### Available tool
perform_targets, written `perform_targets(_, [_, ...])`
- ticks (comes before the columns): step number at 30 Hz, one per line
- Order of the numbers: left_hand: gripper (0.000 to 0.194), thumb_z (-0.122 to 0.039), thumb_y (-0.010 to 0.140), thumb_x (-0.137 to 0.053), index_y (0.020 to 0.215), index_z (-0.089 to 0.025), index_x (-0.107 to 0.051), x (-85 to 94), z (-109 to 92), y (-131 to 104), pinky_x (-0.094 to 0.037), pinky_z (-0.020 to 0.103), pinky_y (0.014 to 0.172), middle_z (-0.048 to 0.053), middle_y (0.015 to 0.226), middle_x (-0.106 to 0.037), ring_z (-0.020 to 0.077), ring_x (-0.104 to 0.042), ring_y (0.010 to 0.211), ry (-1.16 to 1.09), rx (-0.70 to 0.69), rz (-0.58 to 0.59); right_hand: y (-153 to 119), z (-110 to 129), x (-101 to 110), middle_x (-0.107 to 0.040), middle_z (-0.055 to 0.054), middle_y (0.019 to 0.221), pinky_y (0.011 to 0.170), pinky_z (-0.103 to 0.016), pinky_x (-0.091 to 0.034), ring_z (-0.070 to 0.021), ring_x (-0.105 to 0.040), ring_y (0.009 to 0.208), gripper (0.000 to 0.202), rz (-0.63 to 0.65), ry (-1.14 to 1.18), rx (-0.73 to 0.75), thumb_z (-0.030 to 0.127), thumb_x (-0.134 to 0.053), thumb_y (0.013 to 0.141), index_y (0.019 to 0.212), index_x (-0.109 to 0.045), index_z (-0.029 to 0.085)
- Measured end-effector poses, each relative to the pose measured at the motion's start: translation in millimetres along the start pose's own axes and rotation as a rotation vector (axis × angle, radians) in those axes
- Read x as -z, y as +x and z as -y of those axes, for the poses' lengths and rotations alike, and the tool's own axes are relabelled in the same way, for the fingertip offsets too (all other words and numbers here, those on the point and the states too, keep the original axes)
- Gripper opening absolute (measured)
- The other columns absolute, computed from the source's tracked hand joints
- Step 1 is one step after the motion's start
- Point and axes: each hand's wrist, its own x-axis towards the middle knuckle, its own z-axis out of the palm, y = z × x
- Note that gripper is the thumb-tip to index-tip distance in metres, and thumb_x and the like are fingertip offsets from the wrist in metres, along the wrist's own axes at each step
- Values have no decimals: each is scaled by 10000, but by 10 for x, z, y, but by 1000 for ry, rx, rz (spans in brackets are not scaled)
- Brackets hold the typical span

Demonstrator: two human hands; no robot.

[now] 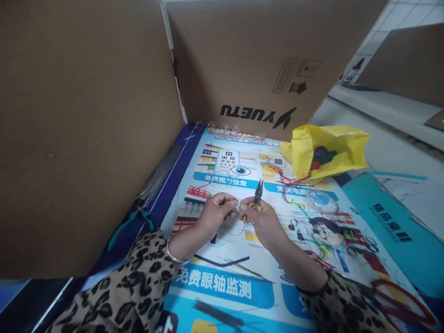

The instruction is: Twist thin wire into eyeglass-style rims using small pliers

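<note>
In the middle of the head view, my right hand (pixel 266 224) is closed around small needle-nose pliers (pixel 258 190) with yellow handles. Their dark jaws point up and away from me. The thumb and forefinger of this hand also pinch together close to my left hand. My left hand (pixel 218 212) is closed too, its fingertips pinching something too small to make out. A thin thread or wire hangs below the fingertips. Both hands are just above a printed poster sheet (pixel 256 289), nearly touching each other.
Cardboard walls (pixel 243 55) stand left and behind. At left lie teal-handled pliers (pixel 130 225) and a bundle of thin wires (pixel 161 175). On the right are a yellow bag (pixel 333 143) with yarn, a tape roll (pixel 322 202), tangled threads and red-handled scissors (pixel 404 300). Dark wires (pixel 218 313) lie in front.
</note>
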Motion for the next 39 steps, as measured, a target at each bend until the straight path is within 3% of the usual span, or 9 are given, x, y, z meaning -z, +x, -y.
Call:
perform_targets(10, [222, -334, 767, -559, 806, -133, -646, 50, -12, -2, -441, 232, 580, 17, 660, -602, 120, -547, 598, 192, -54, 71, -15, 48, 7, -521, 40, 534, 535, -261, -365, -104, -468, 521, 179, -47, -205, 36, 292, -667, 647, 718, -555, 172])
perform_targets(16, [172, -300, 763, -563, 796, -172, -673, 99, 11, 9, -420, 224, 626, 15, 737, -625, 136, -550, 692, 368, -232, 37, -17, 20, 22, -526, 36, 539, 539, -263, -362, -109, -473, 528, 178, -71, -250, 46, 298, -668, 656, 727, -561, 175])
perform_targets(23, [117, -248, 746, -564, 726, -162, -641, 64, 5, -45, -401, 216, 602, 3, 695, -600, 122, -524, 651, 381, -231, -30, -43, -21, 5, -540, 37, 535, 526, -250, -353, -109, -486, 525, 163, -32, -140, 27, 280, -665, 671, 743, -554, 185])
perform_targets(30, [139, -274, 768, -554, 715, -152, -596, 63, 9, -40, -375, 201, 544, -28, 596, -522, 90, -467, 557, 285, -174, 63, -59, 8, 3, -532, 35, 538, 547, -258, -369, -109, -476, 534, 185, 2, -214, 25, 312, -654, 681, 740, -539, 180])
perform_targets(33, [189, -313, 778, -557, 678, -153, -561, 79, 3, -28, -389, 194, 548, -26, 597, -521, 91, -498, 576, 190, -151, 54, -67, 78, 9, -542, 24, 580, 576, -268, -389, -122, -490, 572, 197, 80, -356, 30, 368, -606, 724, 757, -541, 184])
perform_targets(35, [203, -339, 781, -559, 697, -155, -540, 92, -6, -15, -427, 202, 587, 2, 712, -587, 110, -567, 665, 62, -110, 27, -60, 104, 50, -562, 10, 637, 604, -281, -401, -136, -509, 612, 201, 86, -552, 78, 392, -559, 763, 786, -559, 192])
perform_targets(37, [218, -359, 784, -555, 715, -159, -502, 102, -17, 0, -463, 227, 616, 32, 813, -630, 137, -618, 725, -71, -42, 17, -39, 95, 132, -585, -10, 704, 628, -296, -404, -153, -525, 652, 194, 42, -813, 194, 383, -529, 789, 825, -574, 197])
perform_targets(39, [237, -381, 783, -556, 730, -170, -461, 110, -26, 13, -479, 244, 596, 38, 791, -651, 148, -641, 682, -151, 23, 32, -11, 59, 245, -602, -47, 798, 676, -313, -404, -180, -537, 738, 181, 20, -1050, 412, 341, -512, 807, 874, -575, 184])
